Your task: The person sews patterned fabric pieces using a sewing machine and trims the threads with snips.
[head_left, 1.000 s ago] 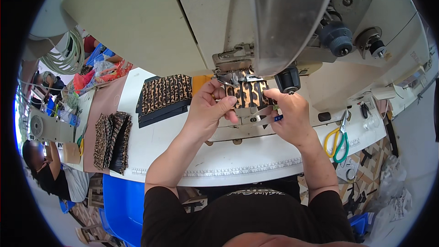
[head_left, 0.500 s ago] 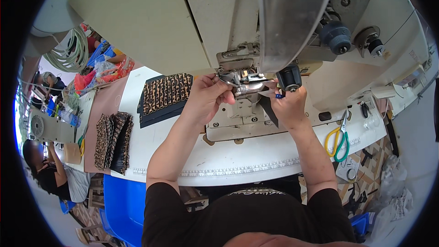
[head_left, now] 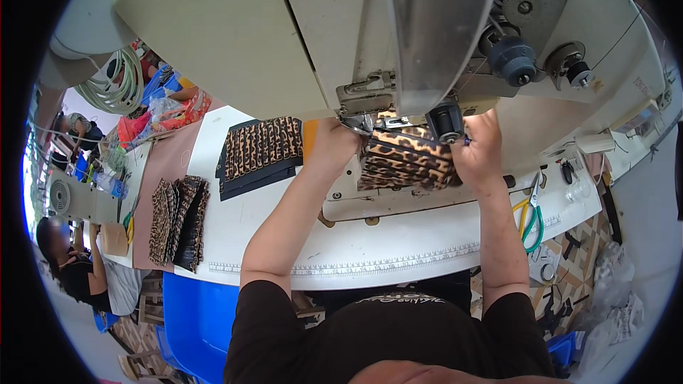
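A leopard-print fabric piece with parallel ridges [head_left: 405,160] lies under the head of the sewing machine [head_left: 341,21], its near edge blurred by motion. My left hand [head_left: 334,148] is at the left of the presser area, beside the fabric; its fingertips are hidden by the machine. At the fabric's right edge my right hand [head_left: 480,151] is closed, with a small dark-blue bit of a slim tool showing at its fingers. A black fitting [head_left: 446,122] on the machine hangs between my hands, over the fabric.
Left of my hands lie a leopard-print stack on dark sheets [head_left: 263,149] and fanned leopard pieces [head_left: 178,220]. Green-and-yellow-handled scissors [head_left: 532,224] lie at the right. A blue bin [head_left: 192,320] stands below the table [head_left: 398,270]. Another person [head_left: 78,263] sits far left.
The leopard-print piece now shows under the machine, where a dark strip and bare plate showed before. My right hand moved right and slightly up; my left hand shifted slightly, its fingers now hidden.
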Demonstrator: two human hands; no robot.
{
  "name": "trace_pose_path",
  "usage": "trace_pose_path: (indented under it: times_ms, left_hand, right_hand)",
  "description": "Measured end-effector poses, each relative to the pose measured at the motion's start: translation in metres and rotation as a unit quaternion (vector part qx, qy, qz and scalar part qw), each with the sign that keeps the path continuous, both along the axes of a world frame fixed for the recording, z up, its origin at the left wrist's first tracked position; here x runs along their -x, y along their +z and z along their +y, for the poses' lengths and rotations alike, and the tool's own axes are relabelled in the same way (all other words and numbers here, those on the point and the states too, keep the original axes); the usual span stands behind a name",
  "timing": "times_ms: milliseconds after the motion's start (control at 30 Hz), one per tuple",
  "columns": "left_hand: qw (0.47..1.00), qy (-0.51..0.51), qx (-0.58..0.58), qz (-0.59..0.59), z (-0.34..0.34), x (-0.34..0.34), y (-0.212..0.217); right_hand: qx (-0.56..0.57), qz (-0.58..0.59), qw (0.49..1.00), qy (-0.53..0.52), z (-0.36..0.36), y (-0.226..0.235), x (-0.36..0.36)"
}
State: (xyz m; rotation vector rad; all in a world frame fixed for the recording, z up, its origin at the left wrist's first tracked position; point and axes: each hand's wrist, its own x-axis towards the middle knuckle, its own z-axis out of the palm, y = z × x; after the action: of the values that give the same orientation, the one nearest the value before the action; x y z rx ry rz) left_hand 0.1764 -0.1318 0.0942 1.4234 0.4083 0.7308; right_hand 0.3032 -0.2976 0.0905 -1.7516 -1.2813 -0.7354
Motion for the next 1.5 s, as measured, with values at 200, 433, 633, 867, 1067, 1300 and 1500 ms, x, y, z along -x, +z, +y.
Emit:
trace_pose_path:
  times_ms: [200,433,633,867,1067,1300,1500]
  left_hand:
    - [0.988,-0.053,-0.13,-0.069,-0.002,0.033,-0.016]
    - [0.99,-0.131,-0.036,-0.025,0.004,0.044,-0.004]
    - [0.989,-0.144,0.015,-0.021,0.014,0.038,0.003]
    - [0.99,-0.14,0.017,-0.003,0.017,0.037,0.006]
    - [0.99,-0.138,0.018,0.002,0.016,0.037,0.007]
    - [0.99,-0.139,0.023,-0.019,0.017,0.038,0.003]
    - [0.987,-0.151,0.029,-0.041,0.02,0.035,0.004]
  right_hand:
    - [-0.011,0.477,0.793,0.379,-0.005,-0.014,0.04]
    - [-0.004,0.597,0.699,0.394,-0.013,-0.012,0.067]
    - [-0.028,0.618,0.686,0.383,-0.009,-0.003,0.079]
    - [-0.042,0.627,0.677,0.383,-0.006,-0.008,0.083]
    - [-0.05,0.621,0.689,0.371,-0.007,-0.007,0.085]
    - [-0.036,0.59,0.724,0.356,-0.005,-0.008,0.088]
    - [-0.033,0.57,0.736,0.362,-0.005,-0.013,0.087]
